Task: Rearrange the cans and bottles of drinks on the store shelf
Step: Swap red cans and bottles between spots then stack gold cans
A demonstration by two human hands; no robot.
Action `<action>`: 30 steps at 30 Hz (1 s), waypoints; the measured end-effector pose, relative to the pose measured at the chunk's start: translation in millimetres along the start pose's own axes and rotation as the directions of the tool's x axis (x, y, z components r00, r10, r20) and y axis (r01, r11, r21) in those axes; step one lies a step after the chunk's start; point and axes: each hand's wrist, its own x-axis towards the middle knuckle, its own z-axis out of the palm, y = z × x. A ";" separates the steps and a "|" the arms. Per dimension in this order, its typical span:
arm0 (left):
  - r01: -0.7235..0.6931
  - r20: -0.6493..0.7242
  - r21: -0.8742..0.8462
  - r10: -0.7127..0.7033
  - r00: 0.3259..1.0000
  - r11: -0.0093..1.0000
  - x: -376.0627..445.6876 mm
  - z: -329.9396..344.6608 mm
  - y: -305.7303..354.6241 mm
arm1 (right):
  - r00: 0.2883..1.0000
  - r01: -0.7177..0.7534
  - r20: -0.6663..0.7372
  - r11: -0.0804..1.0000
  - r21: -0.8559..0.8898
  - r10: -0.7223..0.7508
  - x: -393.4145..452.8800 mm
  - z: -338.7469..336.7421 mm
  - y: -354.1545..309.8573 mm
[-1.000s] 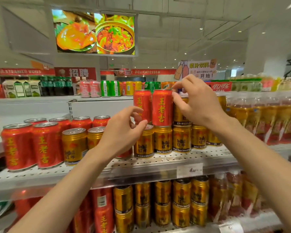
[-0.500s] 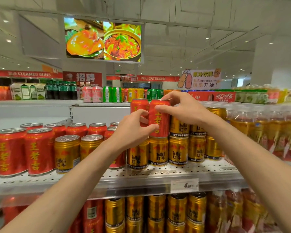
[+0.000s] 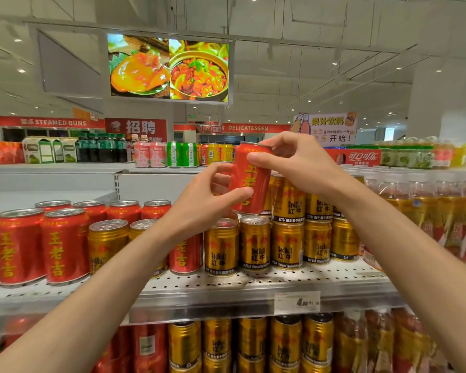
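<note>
You've got the red can (image 3: 250, 181) with yellow characters pinched at its top rim in your right hand (image 3: 299, 162), tilted a little, bottom lifted clear above the gold cans (image 3: 254, 244) right under your grip; your left hand (image 3: 202, 205) closes on a second red can (image 3: 221, 179) just left of it, mostly hidden

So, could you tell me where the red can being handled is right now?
The red can is centre frame, tilted, lifted above the gold cans, gripped by the right hand at its top and the left hand lower down.
</note>
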 end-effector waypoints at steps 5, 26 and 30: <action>0.039 -0.004 -0.053 -0.039 0.999 0.998 -14.9 -34.2 -3.8 | 0.999 -0.016 0.029 0.994 0.109 0.013 5.2 28.6 -16.2; 0.132 -0.207 0.132 -0.103 0.973 0.982 -101.6 -161.8 -49.6 | 0.960 0.040 0.271 0.995 0.090 -0.063 14.3 161.2 -86.6; 0.166 -0.274 0.154 -0.119 0.954 0.974 -110.4 -163.1 -59.4 | 0.964 0.103 0.258 0.983 -0.155 -0.060 10.5 153.4 -72.0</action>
